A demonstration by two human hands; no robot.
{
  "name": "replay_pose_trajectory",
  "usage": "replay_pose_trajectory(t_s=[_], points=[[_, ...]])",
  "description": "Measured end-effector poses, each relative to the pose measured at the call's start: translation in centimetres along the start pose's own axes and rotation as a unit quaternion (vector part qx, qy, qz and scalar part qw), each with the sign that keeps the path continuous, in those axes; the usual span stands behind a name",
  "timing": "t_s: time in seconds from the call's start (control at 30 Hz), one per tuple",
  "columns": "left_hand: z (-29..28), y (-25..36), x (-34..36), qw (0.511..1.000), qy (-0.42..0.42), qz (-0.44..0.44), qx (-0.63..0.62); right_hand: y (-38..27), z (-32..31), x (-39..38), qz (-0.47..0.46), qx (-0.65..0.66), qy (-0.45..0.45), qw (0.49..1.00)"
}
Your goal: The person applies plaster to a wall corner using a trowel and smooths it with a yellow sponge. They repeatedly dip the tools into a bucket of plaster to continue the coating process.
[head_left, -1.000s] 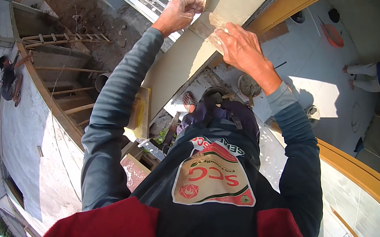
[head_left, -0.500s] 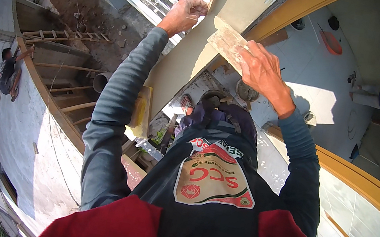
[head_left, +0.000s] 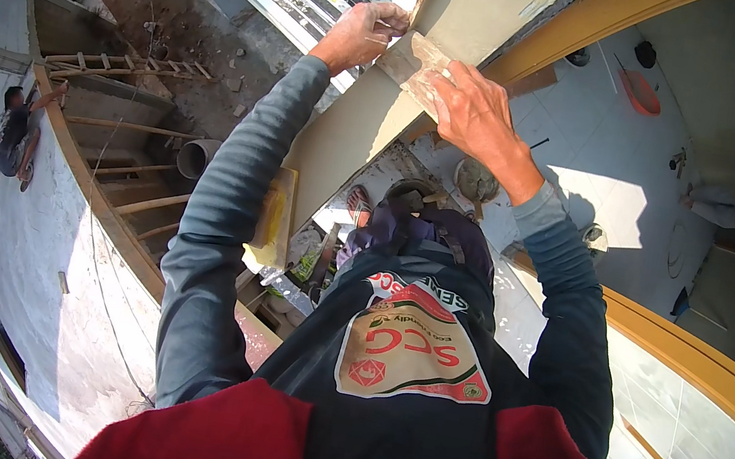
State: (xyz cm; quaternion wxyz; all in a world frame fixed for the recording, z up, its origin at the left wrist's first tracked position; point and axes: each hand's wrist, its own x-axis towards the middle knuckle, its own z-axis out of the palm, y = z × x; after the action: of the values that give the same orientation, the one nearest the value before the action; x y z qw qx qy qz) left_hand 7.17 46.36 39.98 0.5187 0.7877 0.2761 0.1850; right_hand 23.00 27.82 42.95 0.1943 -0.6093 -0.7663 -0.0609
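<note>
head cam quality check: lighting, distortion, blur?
Head view: hard sunlight, with a bright patch on the tiled floor; heavy fisheye bends the wall edges, black vignette at the rim; left hand and right hand at the plastered column look sharp.

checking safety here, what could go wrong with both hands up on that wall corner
Both the left hand and right hand are at the plastered wall corner, so neither steadies the body above the open pit.
The flat float under the right hand might slip and fall toward the person below.

Left hand left of right hand, which perhaps presses a float on the wall.
</note>
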Motion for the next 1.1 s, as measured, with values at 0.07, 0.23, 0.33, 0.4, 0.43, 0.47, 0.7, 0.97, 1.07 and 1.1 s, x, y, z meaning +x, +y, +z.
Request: replay_pose_trajectory(t_s=[0.07,0.23,0.33,0.4,0.43,0.47,0.7,0.97,1.07,1.1], points=[[0.0,0.0,0.1,1.000,0.000,-0.016,-0.009,0.2,0.2,-0.1,0.005,0.006,0.001,1.000],[-0.2,-0.2,0.0,1.000,0.001,0.005,-0.013,1.1,1.0,-0.4,0.006,-0.002,-0.018,1.000],[-0.2,0.7,-0.4,1.000,0.000,0.002,0.007,1.8,1.0,-2.4,-0.034,-0.029,0.040,0.998],[-0.1,1.0,-0.5,1.000,0.009,-0.007,-0.015,1.8,-0.7,-3.2,-0.015,-0.027,-0.003,1.000],[0.0,1.0,-0.6,1.000,0.013,-0.007,-0.018,1.4,-1.7,-3.4,0.009,-0.025,-0.047,0.999],[-0.1,0.9,-0.5,1.000,0.006,-0.003,-0.013,0.9,-2.4,-3.2,0.005,-0.025,-0.048,0.999],[-0.6,-0.4,0.2,0.999,-0.021,0.005,-0.039,-1.1,-2.1,-0.6,-0.020,0.014,-0.006,1.000],[-0.9,0.1,0.1,0.999,-0.025,0.025,-0.006,-0.2,-0.4,0.7,-0.035,0.007,-0.018,0.999],[-0.9,-0.1,0.0,0.999,-0.020,0.032,0.004,0.0,-0.2,0.6,-0.041,-0.004,-0.011,0.999],[-0.9,-0.3,-0.1,0.999,-0.016,0.043,0.003,0.0,-0.4,0.3,-0.034,0.002,-0.005,0.999]])
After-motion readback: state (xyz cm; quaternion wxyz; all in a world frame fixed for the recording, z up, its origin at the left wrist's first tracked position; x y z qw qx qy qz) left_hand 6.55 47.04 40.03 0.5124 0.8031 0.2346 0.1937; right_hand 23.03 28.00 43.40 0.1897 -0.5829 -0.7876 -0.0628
